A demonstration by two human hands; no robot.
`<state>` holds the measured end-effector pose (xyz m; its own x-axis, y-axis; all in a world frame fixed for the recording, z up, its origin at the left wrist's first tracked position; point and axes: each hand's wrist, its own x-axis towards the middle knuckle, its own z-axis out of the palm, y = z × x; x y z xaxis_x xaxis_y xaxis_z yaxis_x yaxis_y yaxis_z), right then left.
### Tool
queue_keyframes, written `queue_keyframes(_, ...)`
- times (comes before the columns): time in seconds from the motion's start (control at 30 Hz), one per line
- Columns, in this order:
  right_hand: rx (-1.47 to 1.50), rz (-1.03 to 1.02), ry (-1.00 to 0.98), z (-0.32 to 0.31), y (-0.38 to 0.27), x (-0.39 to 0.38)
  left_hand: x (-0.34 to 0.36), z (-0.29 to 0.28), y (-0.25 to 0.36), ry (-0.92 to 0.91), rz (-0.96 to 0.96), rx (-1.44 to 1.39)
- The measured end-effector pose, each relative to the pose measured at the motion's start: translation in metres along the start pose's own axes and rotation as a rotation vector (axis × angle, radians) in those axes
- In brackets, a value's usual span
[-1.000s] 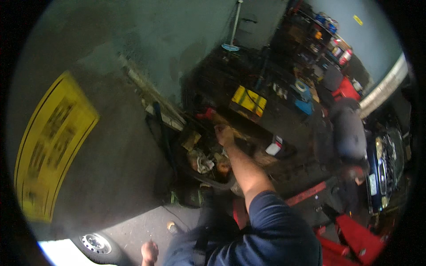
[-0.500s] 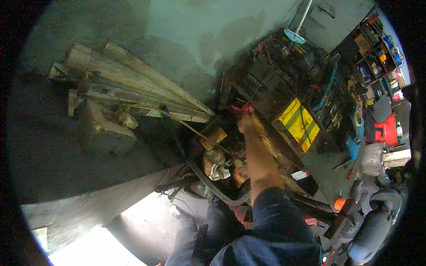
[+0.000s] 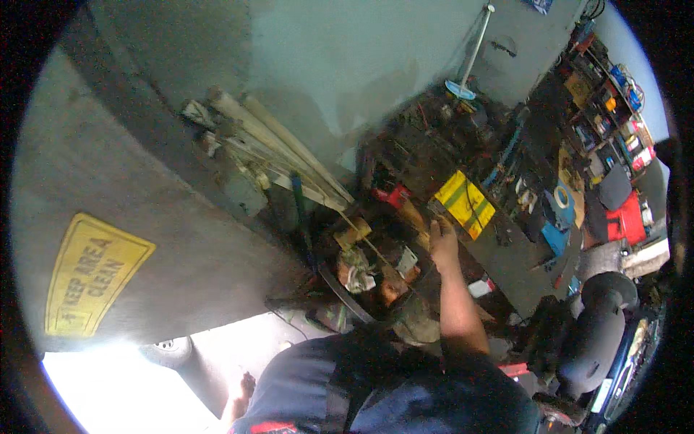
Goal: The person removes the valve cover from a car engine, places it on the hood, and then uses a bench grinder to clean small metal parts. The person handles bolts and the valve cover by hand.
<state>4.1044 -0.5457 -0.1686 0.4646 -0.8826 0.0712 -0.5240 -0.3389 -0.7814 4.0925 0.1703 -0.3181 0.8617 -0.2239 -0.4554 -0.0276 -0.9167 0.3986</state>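
My right hand (image 3: 443,246) is over the front edge of a cluttered workbench, beside a yellow and green striped panel (image 3: 465,204). Its fingers look curled together; whatever they hold, if anything, is too small to make out. Just beyond it, to the left, lies a red object (image 3: 392,195) on the bench by a rough wooden piece (image 3: 413,215). Low at the left, my left hand (image 3: 247,385) hangs beside my body, away from the bench, its fingers too small and blurred to read.
Long wooden planks (image 3: 271,137) lean by the wall. Below the bench edge sit a crumpled pale bundle (image 3: 356,269) and wood scraps. A blue-headed broom (image 3: 460,90) stands in the far corner. At the right are loaded shelves (image 3: 603,108) and a dark cylindrical tank (image 3: 594,340).
My right hand has drawn back from beside the red object, toward me and rightward. My left hand has come into view at the lower left, and the view has shifted, showing a yellow sign.
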Motion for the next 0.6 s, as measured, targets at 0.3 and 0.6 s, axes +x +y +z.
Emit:
queue_keyframes(0.3, 0.484, -0.622, -0.662, 0.052, -0.252, 0.030, -0.019, -0.021, -0.030, 0.041, 0.110, 0.137)
queue_keyframes(0.6, 0.624, -0.889, -0.874, 0.124, -0.311, 0.058, -0.097, -0.044, 0.011, -0.079, -0.354, -0.107)
